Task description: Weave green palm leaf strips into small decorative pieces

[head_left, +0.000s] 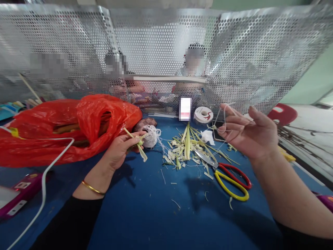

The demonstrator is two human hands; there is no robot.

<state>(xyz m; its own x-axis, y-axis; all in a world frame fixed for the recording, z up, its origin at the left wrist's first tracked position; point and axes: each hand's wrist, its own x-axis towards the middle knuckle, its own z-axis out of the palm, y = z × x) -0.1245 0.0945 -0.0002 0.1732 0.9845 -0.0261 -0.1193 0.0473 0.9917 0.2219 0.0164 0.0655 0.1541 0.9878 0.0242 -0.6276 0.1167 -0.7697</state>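
My left hand (125,147) pinches a small pale green piece of plant stem and leaf (141,152) between thumb and fingers. Just beyond it sits a ball of white thread (151,136), with loose strands trailing to the right. Raised at the right, palm turned up, my right hand (253,135) has white thread (220,116) looped about its bent fingers. Scissors (217,166) with one red and one yellow handle lie partly open below that hand. Leaf scraps and trimmings (173,154) are scattered between my hands, with longer green leaves (187,144) lying among them.
A red plastic bag (104,111) fills the left, with a white cable (56,158) in front of it. Further back are a lit phone screen (185,106) and a ribbon roll (203,114). A perforated metal screen (156,45) borders the blue table (135,215); people sit behind it.
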